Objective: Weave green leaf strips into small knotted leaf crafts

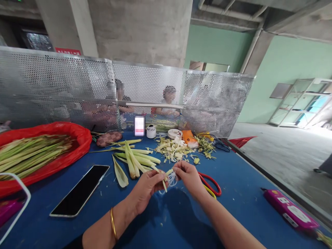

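My left hand (pixel 151 183), a gold bangle on its wrist, pinches a short pale green plant strip (pixel 165 185). At the strip's upper end, the fingertips of my right hand (pixel 188 174) are closed. Loops of thin white thread (pixel 172 178) hang between the two hands; which fingers hold the thread is hard to make out. Partly behind my right wrist lies a tool with red loop handles (pixel 216 186) and a yellow part, likely scissors. Just beyond my left hand is a bunch of pale green leaf sheaths (pixel 132 159) on the blue table (pixel 140 231).
Plant scraps (pixel 172 148) are heaped behind my hands, near a tape roll (pixel 175 134) and an orange packet (pixel 189 138). Left are a black-screened phone (pixel 80 190) and a red bag (pixel 85 133) of stalks. A purple pack (pixel 287 209) lies right. Perforated metal panels (pixel 145 79) stand behind; people sit beyond.
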The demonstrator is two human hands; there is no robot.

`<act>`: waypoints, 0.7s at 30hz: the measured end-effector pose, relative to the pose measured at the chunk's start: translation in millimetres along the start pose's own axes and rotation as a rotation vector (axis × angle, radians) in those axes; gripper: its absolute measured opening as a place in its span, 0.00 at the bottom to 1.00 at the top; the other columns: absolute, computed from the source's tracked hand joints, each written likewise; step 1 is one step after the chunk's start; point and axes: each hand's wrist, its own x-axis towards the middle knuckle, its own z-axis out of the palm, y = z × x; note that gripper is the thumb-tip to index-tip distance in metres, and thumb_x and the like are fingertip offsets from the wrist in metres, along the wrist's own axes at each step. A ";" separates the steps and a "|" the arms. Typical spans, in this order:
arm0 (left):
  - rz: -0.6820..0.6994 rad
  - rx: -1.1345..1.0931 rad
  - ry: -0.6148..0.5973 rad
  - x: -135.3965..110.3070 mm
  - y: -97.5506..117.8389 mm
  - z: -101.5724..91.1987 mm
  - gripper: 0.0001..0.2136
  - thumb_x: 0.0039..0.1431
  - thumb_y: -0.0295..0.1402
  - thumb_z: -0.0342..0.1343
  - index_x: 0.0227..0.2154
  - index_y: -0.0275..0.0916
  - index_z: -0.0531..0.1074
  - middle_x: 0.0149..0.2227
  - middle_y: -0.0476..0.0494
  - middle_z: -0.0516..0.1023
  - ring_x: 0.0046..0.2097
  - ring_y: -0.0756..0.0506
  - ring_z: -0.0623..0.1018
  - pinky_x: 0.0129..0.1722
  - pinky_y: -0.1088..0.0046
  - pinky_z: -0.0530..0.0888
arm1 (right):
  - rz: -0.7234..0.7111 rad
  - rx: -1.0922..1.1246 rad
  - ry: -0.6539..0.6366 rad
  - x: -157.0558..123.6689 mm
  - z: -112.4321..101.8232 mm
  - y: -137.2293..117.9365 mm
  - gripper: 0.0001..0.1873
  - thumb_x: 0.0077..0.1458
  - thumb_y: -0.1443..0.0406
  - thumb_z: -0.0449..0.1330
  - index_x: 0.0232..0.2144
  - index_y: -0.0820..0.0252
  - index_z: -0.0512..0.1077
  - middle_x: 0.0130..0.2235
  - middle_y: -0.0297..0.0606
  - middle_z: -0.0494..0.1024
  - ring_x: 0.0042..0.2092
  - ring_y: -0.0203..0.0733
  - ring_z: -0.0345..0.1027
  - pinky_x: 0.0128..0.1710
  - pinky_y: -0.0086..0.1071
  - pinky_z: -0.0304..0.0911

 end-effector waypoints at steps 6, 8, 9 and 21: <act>-0.015 -0.142 0.042 3.7 3.7 -14.1 0.07 0.46 0.31 0.65 0.25 0.33 0.75 0.26 0.46 0.77 0.29 0.50 0.75 0.34 0.75 0.74 | 0.128 0.083 -0.081 -3.7 -1.8 -2.1 0.12 0.43 0.58 0.63 0.30 0.61 0.74 0.22 0.30 0.71 0.22 0.33 0.62 0.25 0.29 0.60; -0.007 -0.193 0.111 6.0 7.0 -16.9 0.04 0.47 0.28 0.64 0.25 0.32 0.75 0.26 0.46 0.76 0.28 0.50 0.76 0.33 0.75 0.75 | 0.153 0.076 -0.106 -3.7 -6.4 -4.0 0.13 0.42 0.59 0.63 0.31 0.61 0.76 0.22 0.30 0.71 0.23 0.33 0.62 0.26 0.29 0.60; -0.012 -0.216 0.145 7.3 8.8 -17.9 0.03 0.48 0.27 0.63 0.25 0.32 0.75 0.25 0.46 0.76 0.27 0.50 0.76 0.32 0.75 0.76 | 0.162 0.066 -0.114 -3.1 -9.4 -4.5 0.14 0.42 0.59 0.63 0.32 0.61 0.76 0.21 0.29 0.70 0.23 0.33 0.62 0.27 0.29 0.60; -0.010 -0.385 0.307 13.5 25.9 -27.5 0.07 0.57 0.21 0.53 0.25 0.31 0.73 0.24 0.45 0.77 0.26 0.51 0.77 0.30 0.75 0.79 | 0.147 -0.034 -0.136 6.9 -35.9 2.1 0.11 0.42 0.60 0.66 0.17 0.60 0.72 0.16 0.29 0.69 0.21 0.33 0.59 0.24 0.28 0.55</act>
